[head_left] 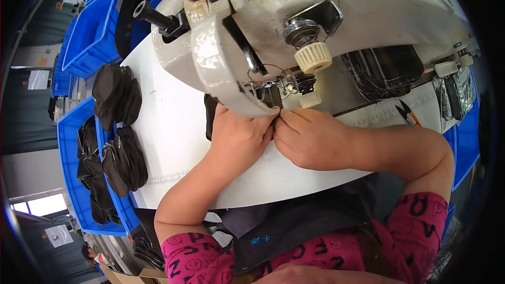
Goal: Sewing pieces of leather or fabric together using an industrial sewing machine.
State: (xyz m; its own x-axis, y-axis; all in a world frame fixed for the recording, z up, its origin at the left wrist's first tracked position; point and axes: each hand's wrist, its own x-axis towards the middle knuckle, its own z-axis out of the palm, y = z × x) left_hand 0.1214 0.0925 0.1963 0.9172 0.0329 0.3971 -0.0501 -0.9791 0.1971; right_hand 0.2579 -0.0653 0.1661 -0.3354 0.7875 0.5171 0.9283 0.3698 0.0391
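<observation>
Both of my hands meet just in front of the needle area of a cream-coloured sewing machine. Between them is a piece of dark fabric, mostly hidden by my hands and the machine; part of it shows left of my left hand. My left hand is closed on this fabric, with its fingertips partly behind the machine's curved white guard. My right hand pinches the fabric's near edge, its fingertips touching the left ones. The presser foot stands right beyond the fingertips.
Dark sewn pouches are heaped at the white table's left edge, with more in a blue bin. Thread snips with orange handles lie to the right. Dark fabric with frayed threads rests under the machine arm.
</observation>
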